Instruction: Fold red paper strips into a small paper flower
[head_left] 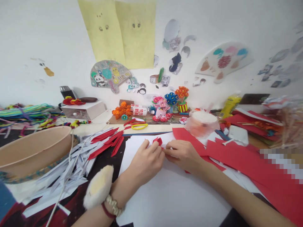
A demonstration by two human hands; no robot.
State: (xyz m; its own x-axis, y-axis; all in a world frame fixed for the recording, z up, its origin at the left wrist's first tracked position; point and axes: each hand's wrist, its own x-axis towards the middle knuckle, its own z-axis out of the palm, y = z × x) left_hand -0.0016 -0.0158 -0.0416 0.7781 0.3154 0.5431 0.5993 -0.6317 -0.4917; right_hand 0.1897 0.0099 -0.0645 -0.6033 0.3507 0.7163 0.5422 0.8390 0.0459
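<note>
Over a large white sheet of paper (180,192), my two hands meet near its far edge. Between the fingers of my left hand (150,157) is a small folded piece of red paper (158,141), its tip showing above the knuckles. My right hand (181,154) pinches close beside it, fingertips touching or nearly touching the left hand; whether it grips the same piece is hidden. Red paper sheets (236,157) lie right of my right hand. Folded red strips (106,143) lie left of the white sheet, on a heap of folded white strips (78,160).
A large beige bowl (35,148) stands at the left, with a white cord (67,170) running past it. Yellow-handled scissors (139,126) lie behind the sheet. Pipe-cleaner flowers (171,98) and a plastic-wrapped cup (202,123) stand at the back; a yellow bottle (230,105) is at right.
</note>
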